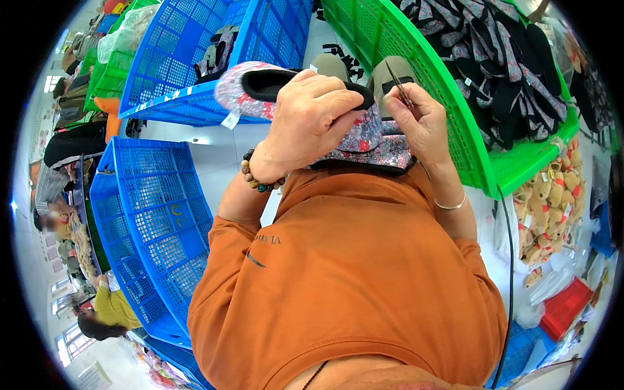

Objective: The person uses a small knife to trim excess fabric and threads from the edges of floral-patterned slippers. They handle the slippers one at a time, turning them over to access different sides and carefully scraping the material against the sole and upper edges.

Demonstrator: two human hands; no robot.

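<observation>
My left hand (312, 107), with a bead bracelet at its wrist, is closed around a floral slipper (247, 101). The slipper is pink, red and grey with a black lining, and a white tag hangs off its edge. To the right, my right hand (422, 120) grips small pointed scissors (395, 78), their dark blades sticking up past the fingers. Another piece of floral slipper (383, 153) lies on my lap below the hands; part of it is covered by the left hand and the held slipper.
A green crate (481, 153) full of floral and black slippers (500, 78) stands at my right. Blue crates (153, 227) stand at my left and ahead (175, 71). Plush toys (552, 201) are heaped at the right, near a black cable (511, 260). My shoes (331, 65) show ahead.
</observation>
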